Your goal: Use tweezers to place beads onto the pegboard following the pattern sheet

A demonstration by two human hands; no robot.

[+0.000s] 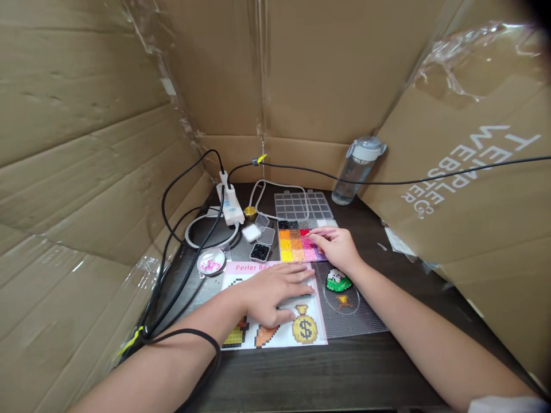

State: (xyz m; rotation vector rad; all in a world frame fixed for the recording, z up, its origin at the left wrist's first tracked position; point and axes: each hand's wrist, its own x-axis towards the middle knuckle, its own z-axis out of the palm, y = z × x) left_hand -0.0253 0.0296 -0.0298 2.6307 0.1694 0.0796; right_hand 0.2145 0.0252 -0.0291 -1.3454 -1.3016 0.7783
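Note:
My left hand (279,292) lies flat with fingers spread on a printed Perler bead pattern sheet (318,337), covering its middle; a money bag picture shows below my thumb. Over the bead box (285,242), whose compartments hold beads sorted by colour, my right hand (338,246) pinches slim tweezers (306,234). Their tip is at the red and pink beads. To the right of the sheet is a clear pegboard (365,321). On it sit a green, white and black bead piece (338,281) and a small orange-brown bead shape (343,301).
The box's clear lid (301,205) lies opened back. Left of it are a small case of black beads (260,252), a dish of pink beads (211,262), a gold cup (250,213) and a power strip (231,203). A water bottle (355,172) stands back right. Black cables cross the left side.

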